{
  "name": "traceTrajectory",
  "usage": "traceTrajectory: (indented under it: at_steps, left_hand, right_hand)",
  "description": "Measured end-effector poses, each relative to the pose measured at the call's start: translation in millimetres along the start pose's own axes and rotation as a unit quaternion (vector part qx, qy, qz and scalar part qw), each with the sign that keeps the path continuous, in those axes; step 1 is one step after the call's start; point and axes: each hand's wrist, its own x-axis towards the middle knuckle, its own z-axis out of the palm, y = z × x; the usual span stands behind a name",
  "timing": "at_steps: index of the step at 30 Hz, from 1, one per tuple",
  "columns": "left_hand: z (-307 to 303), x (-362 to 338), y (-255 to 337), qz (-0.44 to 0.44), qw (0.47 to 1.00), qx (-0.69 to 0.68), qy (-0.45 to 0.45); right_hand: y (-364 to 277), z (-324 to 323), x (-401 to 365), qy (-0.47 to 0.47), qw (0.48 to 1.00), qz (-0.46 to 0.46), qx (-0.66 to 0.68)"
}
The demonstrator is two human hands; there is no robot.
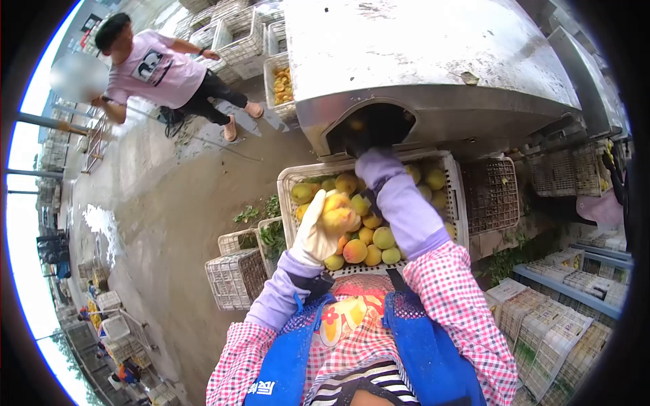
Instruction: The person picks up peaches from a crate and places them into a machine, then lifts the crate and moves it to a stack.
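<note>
Wet grey-brown concrete floor, outdoor yard, plastic crates stacked all around. Far centre to right: big silver-white sheet-metal machine, dark arched opening in its near face. White slatted plastic crate sits just below that opening, loaded with round yellow-green to orange fruit.

Left hand, white glove, is over the left half of the crate, curled around yellow-orange round fruit; at least one piece in the grip, exact count unclear. Right arm, lilac sleeve cover over pink check cloth, crosses the crate's far edge into the opening. Right hand is in shadow there; can't tell if it's open, closed or holding anything.

Right of the crate, just beside it: brown-stained lattice crate. Left, near: pale grey slatted crates, green leaves in one. Far left: standing person in pink T-shirt and dark trousers. Near right: crate rows by blue metal rails.
</note>
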Motion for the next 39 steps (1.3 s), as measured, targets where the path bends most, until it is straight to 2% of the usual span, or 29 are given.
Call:
traceTrajectory:
  at_steps: [1,3,5,7,8,10,12,13,14,15,16,19,21,23,24,26,27,28,29,31,33,34,37,39]
  left_hand:
    - [-4.3,4.4,-1.3,0.011,1.000,-0.020,0.012]
    - [-15.7,9.1,0.8,-0.014,0.996,-0.080,-0.019]
    - [-4.8,5.2,1.4,-0.017,0.992,-0.121,-0.014]
    - [1.7,2.0,-1.5,-0.019,0.991,-0.132,-0.029]
    - [8.0,2.9,-4.5,-0.030,0.991,-0.118,-0.047]
    - [24.4,1.3,-11.1,-0.066,0.991,-0.085,-0.078]
    - [44.2,3.7,-10.4,-0.047,0.994,0.066,-0.069]
    - [48.9,3.9,-10.3,-0.032,0.988,0.138,-0.062]
    - [40.9,4.8,0.1,-0.096,0.983,0.135,-0.077]
    - [35.0,6.8,-1.3,-0.074,0.984,0.149,-0.071]
    - [30.4,7.8,-3.5,-0.051,0.983,0.161,-0.065]
    - [49.8,14.5,-6.4,0.023,0.981,0.170,-0.092]
    - [51.7,18.1,-11.5,0.069,0.970,0.212,-0.091]
    - [47.2,24.9,-15.7,0.110,0.973,0.199,-0.046]
    - [35.6,31.4,-11.0,0.125,0.969,0.213,-0.023]
    - [33.5,30.3,3.3,0.182,0.957,0.223,0.033]
    - [15.2,28.3,15.5,0.177,0.947,0.265,0.043]
    - [-0.7,25.5,26.3,0.164,0.934,0.311,0.065]
    - [-16.4,21.7,31.6,0.148,0.918,0.357,0.088]
    - [-48.1,28.6,28.6,0.157,0.870,0.451,0.122]
    - [-68.1,31.3,13.5,0.216,0.756,0.607,0.121]
    - [-72.2,32.7,8.3,0.301,0.625,0.716,0.078]
    - [-69.1,38.6,-6.3,0.215,0.497,0.839,0.062]
    - [-85.2,53.4,-26.6,0.138,0.430,0.891,0.040]
  right_hand:
    - [-8.6,-7.9,-2.9,0.018,0.999,-0.029,0.017]
    - [-18.9,-29.2,-7.5,0.057,0.994,-0.085,0.045]
    - [-19.0,-43.6,-4.3,0.102,0.981,-0.150,0.072]
    - [-12.6,-72.2,-62.4,-0.042,0.974,-0.211,0.067]
    - [-18.0,-68.1,-90.1,-0.058,0.978,-0.198,0.031]
    - [6.3,-41.3,-132.9,-0.078,0.977,-0.157,0.123]
    - [9.0,-50.5,-131.1,-0.069,0.969,-0.148,0.188]
    - [9.3,-63.3,-125.3,-0.096,0.966,-0.151,0.188]
    - [12.6,-74.2,-120.8,-0.121,0.963,-0.150,0.189]
    - [15.3,-79.6,-120.0,-0.147,0.959,-0.148,0.190]
    - [21.8,-70.8,-126.8,-0.119,0.951,-0.110,0.265]
    - [13.0,-61.7,-140.9,0.002,0.973,-0.059,0.225]
    - [4.3,-49.1,-136.2,0.039,0.986,-0.047,0.154]
    - [1.6,-40.6,-115.5,0.072,0.995,-0.050,0.051]
    - [-2.1,-36.5,-102.5,0.106,0.991,-0.068,0.048]
    - [3.9,-29.0,-64.4,0.109,0.986,-0.123,-0.022]
    - [8.6,-22.6,-45.8,0.106,0.982,-0.148,-0.055]
    - [16.6,-11.9,-26.2,0.067,0.986,-0.135,-0.076]
    - [24.3,-0.3,-10.8,0.027,0.988,-0.119,-0.095]
    - [12.6,1.4,7.6,0.041,0.992,-0.101,-0.059]
    - [-4.5,-11.2,24.5,0.065,0.994,-0.081,-0.031]
    - [-2.4,-17.4,18.8,0.059,0.995,-0.078,-0.013]
    - [24.8,-48.1,-25.4,0.009,0.995,-0.075,0.061]
    - [76.7,-38.7,-77.7,-0.144,0.989,-0.036,-0.022]
